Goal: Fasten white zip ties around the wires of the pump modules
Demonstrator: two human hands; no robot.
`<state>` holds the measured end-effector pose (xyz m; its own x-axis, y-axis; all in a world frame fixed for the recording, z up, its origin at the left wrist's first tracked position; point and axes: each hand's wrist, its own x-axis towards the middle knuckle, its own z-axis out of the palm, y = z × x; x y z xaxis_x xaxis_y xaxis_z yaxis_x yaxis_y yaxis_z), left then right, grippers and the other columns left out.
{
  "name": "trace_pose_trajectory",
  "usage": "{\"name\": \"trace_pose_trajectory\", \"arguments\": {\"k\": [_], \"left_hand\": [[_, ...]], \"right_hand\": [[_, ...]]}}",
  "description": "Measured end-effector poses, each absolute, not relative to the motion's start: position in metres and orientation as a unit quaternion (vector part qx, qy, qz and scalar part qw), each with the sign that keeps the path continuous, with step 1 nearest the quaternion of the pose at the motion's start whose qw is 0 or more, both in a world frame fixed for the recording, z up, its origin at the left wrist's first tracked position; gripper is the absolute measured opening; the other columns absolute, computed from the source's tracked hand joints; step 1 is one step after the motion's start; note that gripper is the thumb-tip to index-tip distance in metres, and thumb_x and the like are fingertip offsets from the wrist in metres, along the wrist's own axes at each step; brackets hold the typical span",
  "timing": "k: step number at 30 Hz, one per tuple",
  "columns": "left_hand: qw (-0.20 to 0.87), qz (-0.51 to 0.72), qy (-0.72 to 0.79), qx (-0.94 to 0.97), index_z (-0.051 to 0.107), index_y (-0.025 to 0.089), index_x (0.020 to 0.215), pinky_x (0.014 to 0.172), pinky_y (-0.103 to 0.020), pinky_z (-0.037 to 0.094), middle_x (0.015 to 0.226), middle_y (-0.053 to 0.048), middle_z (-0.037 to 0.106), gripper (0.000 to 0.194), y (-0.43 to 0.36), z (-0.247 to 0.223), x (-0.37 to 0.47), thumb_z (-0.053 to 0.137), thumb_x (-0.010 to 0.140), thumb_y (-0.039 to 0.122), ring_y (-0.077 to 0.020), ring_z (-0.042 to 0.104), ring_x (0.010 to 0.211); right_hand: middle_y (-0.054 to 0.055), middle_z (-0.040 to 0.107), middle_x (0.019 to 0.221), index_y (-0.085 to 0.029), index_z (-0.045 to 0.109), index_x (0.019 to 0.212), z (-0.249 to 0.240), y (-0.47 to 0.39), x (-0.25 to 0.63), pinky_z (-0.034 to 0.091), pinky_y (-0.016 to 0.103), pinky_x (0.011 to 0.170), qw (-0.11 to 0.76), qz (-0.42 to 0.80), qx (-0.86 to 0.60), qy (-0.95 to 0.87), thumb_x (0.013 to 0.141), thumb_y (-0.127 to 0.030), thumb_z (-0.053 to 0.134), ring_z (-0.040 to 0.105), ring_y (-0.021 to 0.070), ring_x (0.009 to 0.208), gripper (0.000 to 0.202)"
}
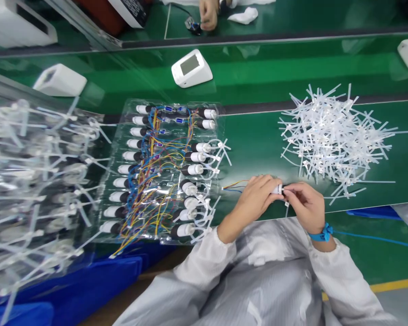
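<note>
My left hand (256, 199) is wrapped round a small white cylindrical part (277, 189), whose coloured wires (236, 185) run out to the left over the green table. Its right end meets the fingertips of my right hand (302, 201), which are pinched at a dark tip; a small white tie piece (287, 204) hangs just below them. Left of my hands, a clear plastic tray (172, 181) bears rows of similar white and black parts with tangled wires. Some parts in its right column have white ties round them. A big pile of white ties (333, 136) lies beyond my right hand.
Stacked trays of tied parts (37, 181) fill the far left. White devices, one with a grey screen (192, 68), stand on the green strip behind the table (251, 136). Another person's hand (208, 14) is at the top. Blue bins (98, 280) are below left.
</note>
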<state>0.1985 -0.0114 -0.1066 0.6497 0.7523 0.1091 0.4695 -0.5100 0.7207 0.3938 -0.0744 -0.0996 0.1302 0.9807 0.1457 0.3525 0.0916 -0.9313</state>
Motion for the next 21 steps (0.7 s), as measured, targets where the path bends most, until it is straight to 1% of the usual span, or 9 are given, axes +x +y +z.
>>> {"name": "trace_pose_trajectory", "arguments": {"k": [4,8,14,16,18,21], "left_hand": [[0.341,0.220,0.354,0.843,0.069,0.019,0.122,0.089,-0.038,0.041,0.106,-0.008,0.072,0.040,-0.0116,-0.1080,0.1968,0.048,0.117,0.052,-0.0265,0.062,0.097],[0.351,0.214,0.351,0.842,0.069,0.020,0.121,0.090,-0.038,0.042,0.105,-0.007,0.071,0.041,-0.0113,-0.1102,0.1952,0.048,0.116,0.055,-0.0269,0.062,0.097],[0.373,0.220,0.348,0.831,0.068,0.020,0.121,0.092,-0.038,0.044,0.107,-0.007,0.072,0.040,-0.0112,-0.1070,0.1971,0.051,0.115,0.056,-0.0264,0.064,0.098],[0.385,0.229,0.351,0.822,0.068,0.021,0.122,0.092,-0.038,0.046,0.110,-0.008,0.072,0.039,-0.0113,-0.1050,0.1978,0.052,0.114,0.055,-0.0264,0.065,0.100],[0.393,0.249,0.348,0.814,0.069,0.021,0.124,0.092,-0.038,0.047,0.115,-0.009,0.072,0.036,-0.0114,-0.1040,0.1976,0.053,0.115,0.053,-0.0268,0.065,0.104],[0.399,0.277,0.349,0.801,0.069,0.022,0.126,0.096,-0.039,0.049,0.121,-0.011,0.071,0.032,-0.0122,-0.1049,0.1966,0.054,0.116,0.048,-0.0273,0.067,0.110]], "right_hand": [[0.002,0.078,0.085,-0.026,0.083,0.102,-0.0964,-0.0733,0.3960,0.056,0.033,0.066,0.453,0.329,-0.584,-0.588,0.107,-0.024,0.074,0.070,0.0184,0.066,0.011],[0.002,0.079,0.087,-0.027,0.084,0.103,-0.0962,-0.0725,0.3990,0.058,0.034,0.069,0.441,0.321,-0.582,-0.603,0.106,-0.021,0.075,0.070,0.0176,0.066,0.011],[0.001,0.078,0.091,-0.027,0.084,0.107,-0.1016,-0.0730,0.4027,0.055,0.030,0.060,0.467,0.370,-0.563,-0.573,0.106,-0.022,0.075,0.066,0.0149,0.061,0.010],[0.003,0.078,0.094,-0.027,0.083,0.108,-0.1023,-0.0724,0.4020,0.057,0.031,0.062,0.475,0.382,-0.558,-0.563,0.105,-0.024,0.077,0.068,0.0160,0.065,0.007],[0.004,0.078,0.096,-0.026,0.082,0.106,-0.1019,-0.0720,0.4001,0.059,0.033,0.067,0.476,0.381,-0.563,-0.558,0.104,-0.027,0.078,0.070,0.0180,0.070,0.005],[0.005,0.078,0.096,-0.026,0.082,0.104,-0.1009,-0.0725,0.3966,0.062,0.035,0.073,0.472,0.373,-0.578,-0.551,0.104,-0.029,0.078,0.072,0.0202,0.076,0.005]]}}
